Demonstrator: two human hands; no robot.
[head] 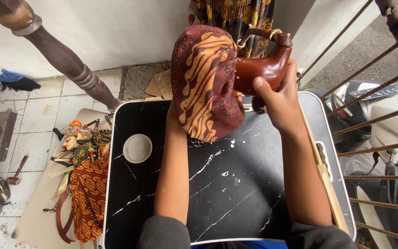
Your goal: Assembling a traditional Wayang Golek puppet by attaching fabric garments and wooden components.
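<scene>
**A:** ok so what have we got in our hands here?

**B:** Right hand point(276, 99) is closed around a glossy red-brown carved wooden piece point(263, 68), thumb on the near face, fingers wrapped round the back. We hold it up above the far edge of the table. It has a curved top with a little brass ring near it.

**A:** And the left?

**B:** We can't see the left hand at all. It's tucked up inside a batik cloth point(204, 83), maroon with tan wavy stripes, so the cloth sits over it like a mitt. Whether it's a fist or an open palm in there, we can't tell. The cloth presses right against the left side of the wooden piece.

**A:** What's under our arms?

**B:** A black tabletop point(226, 184) with white marble-style veins and a pale rim. Both forearms stretch out over it. A small round white cup point(137, 148) sits on its left part, well apart from the hands. A long pale wooden stick point(324, 173) lies along the right edge.

**A:** And off the table?

**B:** On the tiled floor to our left lies a puppet point(86, 175) with a painted face, gold headdress and orange batik dress, resting on a pale board. Further left there's a small hammer point(17, 169). Behind it stands a dark turned wooden post point(65, 60). On our right are rusty metal bars point(369, 120) with a parked scooter point(388, 115) beyond them.
</scene>
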